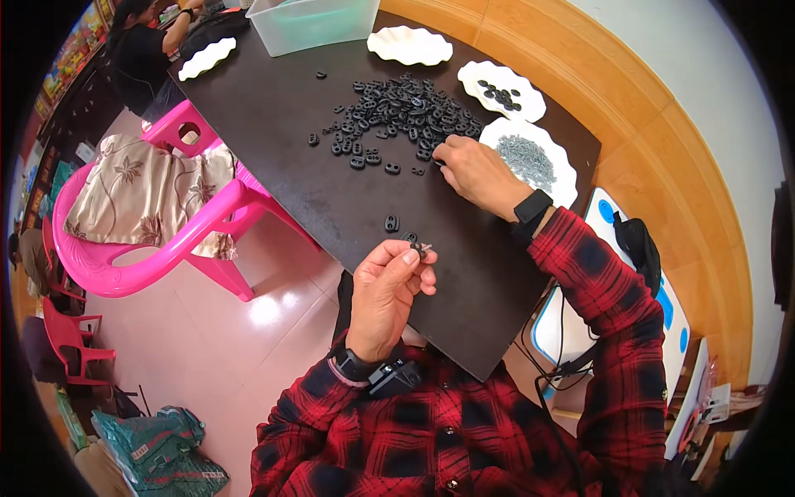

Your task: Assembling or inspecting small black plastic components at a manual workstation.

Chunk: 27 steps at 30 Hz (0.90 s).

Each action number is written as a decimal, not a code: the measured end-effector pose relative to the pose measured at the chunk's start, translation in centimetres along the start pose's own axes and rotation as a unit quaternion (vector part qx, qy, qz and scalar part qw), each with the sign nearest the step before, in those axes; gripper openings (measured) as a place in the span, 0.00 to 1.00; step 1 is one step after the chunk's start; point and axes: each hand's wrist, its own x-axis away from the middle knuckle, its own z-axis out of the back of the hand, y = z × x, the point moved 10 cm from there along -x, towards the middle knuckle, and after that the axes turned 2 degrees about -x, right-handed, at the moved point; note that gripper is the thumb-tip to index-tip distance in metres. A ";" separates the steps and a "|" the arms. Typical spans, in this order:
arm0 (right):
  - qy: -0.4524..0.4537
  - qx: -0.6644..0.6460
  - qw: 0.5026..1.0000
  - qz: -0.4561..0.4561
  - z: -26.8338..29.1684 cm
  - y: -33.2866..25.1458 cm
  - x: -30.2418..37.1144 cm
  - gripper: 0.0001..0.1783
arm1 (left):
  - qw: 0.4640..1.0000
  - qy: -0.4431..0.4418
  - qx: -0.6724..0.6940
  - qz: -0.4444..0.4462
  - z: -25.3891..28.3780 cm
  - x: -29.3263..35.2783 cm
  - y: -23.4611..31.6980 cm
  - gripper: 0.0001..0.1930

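Note:
My left hand (pixel 385 290) is raised over the near part of the dark table, thumb and fingers pinching a small black cord lock part (pixel 416 246) with a bit of silvery metal, seemingly a spring, sticking out. Just beyond it, a black two-holed cord lock piece (pixel 392 223) lies on the tabletop. My right hand (pixel 479 172) reaches to the near right edge of a heap of black cord lock pieces (pixel 414 108). Its fingertips are closed round a dark piece that is mostly hidden. Beside this hand stands a white scalloped plate (pixel 565 184) holding many small metal springs (pixel 527 161).
Further back are a scalloped plate (pixel 534 108) with several black pieces, two more white plates (pixel 410 45) (pixel 207 58), and a translucent plastic bin (pixel 315 29). A pink chair (pixel 124 269) stands left of the table (pixel 281 166). Another person (pixel 141 58) is at the far left.

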 end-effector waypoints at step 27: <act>-0.066 -0.266 0.962 -0.009 5.3 -6.6 13.9 0.20 | 0.997 0.046 -0.019 -0.061 0.8 1.6 2.2 0.06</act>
